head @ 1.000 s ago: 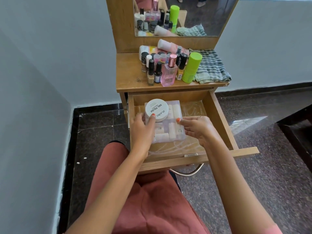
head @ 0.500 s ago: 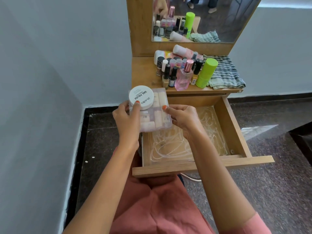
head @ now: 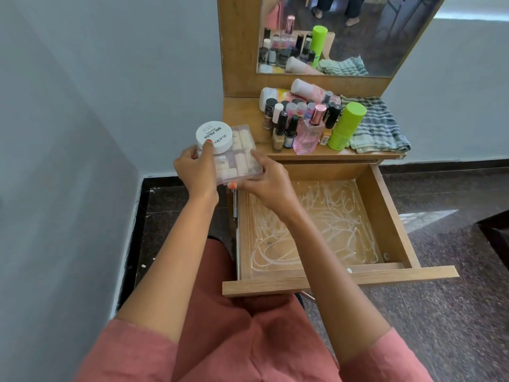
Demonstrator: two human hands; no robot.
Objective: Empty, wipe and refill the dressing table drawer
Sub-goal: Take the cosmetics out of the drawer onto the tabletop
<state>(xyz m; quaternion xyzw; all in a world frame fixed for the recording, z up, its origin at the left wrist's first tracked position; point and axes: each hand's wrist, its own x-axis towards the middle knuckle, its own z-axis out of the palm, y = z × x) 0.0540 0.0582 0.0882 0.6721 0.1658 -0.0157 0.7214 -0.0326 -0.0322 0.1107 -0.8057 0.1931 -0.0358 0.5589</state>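
Note:
The wooden drawer (head: 385, 205) is pulled out, and its bottom shows only a clear liner with white scribble marks. My left hand (head: 195, 172) and my right hand (head: 267, 180) both grip a clear plastic box (head: 239, 158) of small pale bottles, held in the air left of the drawer's back corner. A round white jar (head: 214, 136) labelled nail polish rests on top of the box, with my left thumb pressed against it.
The dressing table top (head: 242, 114) carries several nail polish bottles, a pink perfume bottle (head: 308, 136), a lime green can (head: 345, 125), two lying tubes and a folded striped cloth (head: 377, 125). A mirror (head: 344, 34) stands behind. A grey wall is close on the left.
Both hands have lifted the clear box with the white jar out of the drawer and carried it up and to the left. The drawer bottom is now bare.

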